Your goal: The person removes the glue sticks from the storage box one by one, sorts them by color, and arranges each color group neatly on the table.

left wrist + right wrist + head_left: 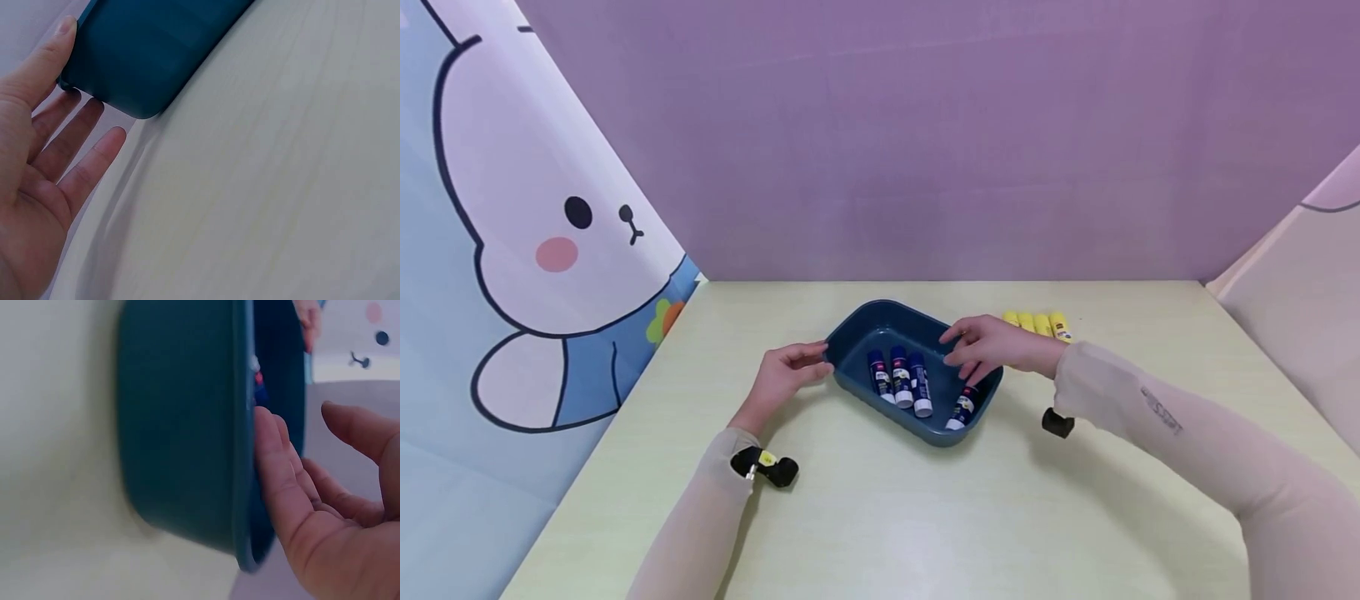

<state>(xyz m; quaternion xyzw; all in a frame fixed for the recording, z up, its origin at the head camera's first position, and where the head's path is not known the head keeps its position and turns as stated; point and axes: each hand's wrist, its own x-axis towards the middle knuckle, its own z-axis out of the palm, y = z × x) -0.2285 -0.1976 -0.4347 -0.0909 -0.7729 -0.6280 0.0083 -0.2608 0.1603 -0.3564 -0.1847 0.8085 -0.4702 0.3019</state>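
A dark blue plastic bin [887, 317] stands on the table. Three blue-and-white glue sticks [900, 377] lie side by side in its left and middle part; another glue stick [961, 408] rests at its right end. At the bin's left corner, my left hand [784, 375] touches the rim and outer wall with thumb and fingertips, the other fingers spread loosely. My right hand [988, 343] reaches over the right rim, fingers relaxed and pointing into the bin, just above the lone glue stick. Between its thumb and fingers a gap shows in the right wrist view.
Several yellow glue sticks [1043, 323] lie in a row behind my right wrist, partly hidden by it. A pale table [880, 533] extends around the bin, with a purple backdrop [880, 150] at its far edge. A cartoon-printed cloth [535, 275] hangs on the left.
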